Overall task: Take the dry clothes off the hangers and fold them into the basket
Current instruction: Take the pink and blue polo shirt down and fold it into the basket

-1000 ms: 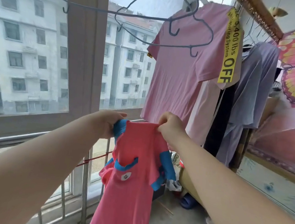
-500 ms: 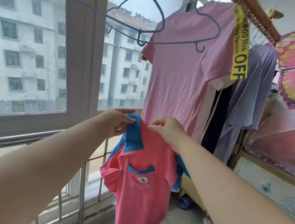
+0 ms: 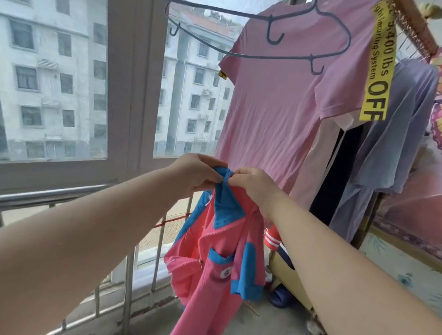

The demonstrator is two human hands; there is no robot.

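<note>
Left hand (image 3: 199, 174), right hand (image 3: 252, 185), each in a pinch on one pink polo (image 3: 216, 283); two empty hangers (image 3: 244, 56) overhead

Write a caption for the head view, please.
Left hand and right hand pinch a pink shirt at its blue collar, below hangers.

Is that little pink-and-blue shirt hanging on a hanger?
No, the pink-and-blue shirt dangles from the left hand and right hand, which pinch its blue collar, below the empty wire hangers.
</note>
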